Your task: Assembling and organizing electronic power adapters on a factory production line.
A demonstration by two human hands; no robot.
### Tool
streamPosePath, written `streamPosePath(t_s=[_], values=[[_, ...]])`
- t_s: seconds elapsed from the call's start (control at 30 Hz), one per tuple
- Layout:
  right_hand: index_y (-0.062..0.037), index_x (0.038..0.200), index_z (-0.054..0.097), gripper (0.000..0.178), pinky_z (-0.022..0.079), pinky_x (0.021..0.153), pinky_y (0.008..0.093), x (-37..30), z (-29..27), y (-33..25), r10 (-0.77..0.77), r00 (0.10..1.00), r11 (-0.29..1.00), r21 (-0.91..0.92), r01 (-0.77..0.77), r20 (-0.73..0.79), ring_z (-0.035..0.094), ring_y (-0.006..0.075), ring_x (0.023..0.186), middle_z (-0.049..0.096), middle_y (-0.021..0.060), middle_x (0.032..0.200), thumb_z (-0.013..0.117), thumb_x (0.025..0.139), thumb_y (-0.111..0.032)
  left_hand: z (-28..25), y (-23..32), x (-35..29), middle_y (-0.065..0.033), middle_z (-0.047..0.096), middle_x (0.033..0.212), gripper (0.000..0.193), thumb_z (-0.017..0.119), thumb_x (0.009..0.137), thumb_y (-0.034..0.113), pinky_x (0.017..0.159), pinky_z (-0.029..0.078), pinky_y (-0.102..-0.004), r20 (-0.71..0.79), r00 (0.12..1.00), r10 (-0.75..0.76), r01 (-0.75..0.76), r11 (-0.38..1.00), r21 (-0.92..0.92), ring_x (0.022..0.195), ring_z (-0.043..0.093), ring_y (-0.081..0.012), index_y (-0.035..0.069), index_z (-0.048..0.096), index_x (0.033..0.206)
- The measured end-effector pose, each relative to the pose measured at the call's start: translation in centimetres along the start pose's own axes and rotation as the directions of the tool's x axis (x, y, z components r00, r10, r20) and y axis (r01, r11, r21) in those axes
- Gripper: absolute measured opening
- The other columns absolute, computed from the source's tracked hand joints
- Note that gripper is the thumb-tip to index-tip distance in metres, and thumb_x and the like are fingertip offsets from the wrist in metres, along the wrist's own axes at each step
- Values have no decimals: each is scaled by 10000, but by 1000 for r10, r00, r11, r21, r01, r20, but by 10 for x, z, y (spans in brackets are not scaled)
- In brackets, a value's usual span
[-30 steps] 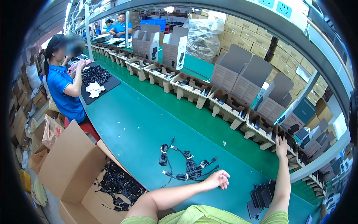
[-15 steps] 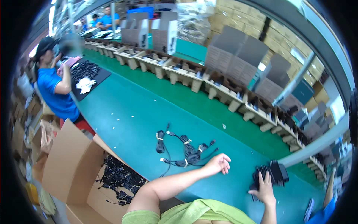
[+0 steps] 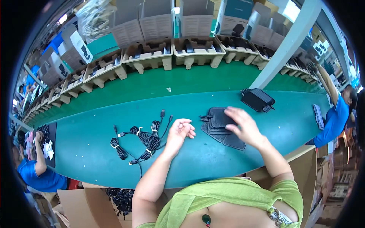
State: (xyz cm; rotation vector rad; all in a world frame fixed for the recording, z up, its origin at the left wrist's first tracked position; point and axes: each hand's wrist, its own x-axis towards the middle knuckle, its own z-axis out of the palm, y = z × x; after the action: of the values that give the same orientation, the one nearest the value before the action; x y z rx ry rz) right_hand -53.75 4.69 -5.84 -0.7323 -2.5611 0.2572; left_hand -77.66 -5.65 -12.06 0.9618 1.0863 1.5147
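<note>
Several flat black plates [image 3: 221, 117] with rounded corners lie in a fanned, overlapping pile on the green table, small prongs jutting from their left side. Over the right edge of this pile is my right hand [image 3: 243, 124], fingers stretched and thumb apart; it is slightly blurred, and whether it presses on the top plate I cannot tell. My left hand [image 3: 181, 133] hovers between the pile and some black cables [image 3: 149, 142], its fingers loosely curled and nothing visible in them. Those cables are coiled in bundles with pale ties, their plugs loose.
A second stack of black plates [image 3: 258, 99] sits near the grey post [image 3: 291, 43]. Pulp trays [image 3: 197, 53] with black parts line the far side before upright printed boxes. A carton of cables [image 3: 121, 199] stands below the near edge. Co-workers in blue sit left and right.
My view has swung to the right. The plates under my right hand now lie more fanned out, apart from the stack behind. My left hand stays empty near the cables.
</note>
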Motion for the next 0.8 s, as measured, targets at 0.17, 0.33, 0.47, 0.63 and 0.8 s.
streamPosePath(t_s=[0.17,0.33,0.47,0.63,0.8], values=[[-68,1240,414,682,326,959,399,9,1,12,15,998,993,-118,-9,55,400,292,1150,425,139,1251,676,675,-347,2,-3,-1,-107,547,877,204,472,878,61,647,470,-258,-11,1000,-6,6,1000,-2,728,562,-150,-12,445,1066],[-75,1276,363,793,305,974,404,24,4,11,108,956,991,-108,-81,273,387,289,1154,423,131,1224,713,624,-361,1,-5,-1,-108,520,928,241,489,870,59,620,471,-241,-23,1000,7,-6,999,45,719,559,-143,-8,427,1093],[-94,1275,364,828,293,983,448,33,2,-13,-194,962,969,-116,219,191,397,281,1150,428,131,1198,754,573,-296,9,0,-5,-95,483,969,369,534,852,90,560,452,-217,-32,997,75,-72,993,93,689,555,-129,14,370,1174],[-109,1281,371,758,310,982,432,51,5,-41,-346,921,938,72,339,177,383,323,1153,402,155,1227,729,635,-283,10,5,-8,-48,537,760,274,500,889,194,406,342,-181,-3,997,-80,81,996,39,522,497,-92,23,422,1090],[-73,1309,332,625,348,941,343,90,9,-20,-82,969,379,907,-184,231,372,205,1181,354,98,1331,538,828,-414,-7,20,-6,-57,543,728,273,443,912,296,373,307,-178,84,987,-139,162,886,-435,464,444,-86,39,462,1002]])
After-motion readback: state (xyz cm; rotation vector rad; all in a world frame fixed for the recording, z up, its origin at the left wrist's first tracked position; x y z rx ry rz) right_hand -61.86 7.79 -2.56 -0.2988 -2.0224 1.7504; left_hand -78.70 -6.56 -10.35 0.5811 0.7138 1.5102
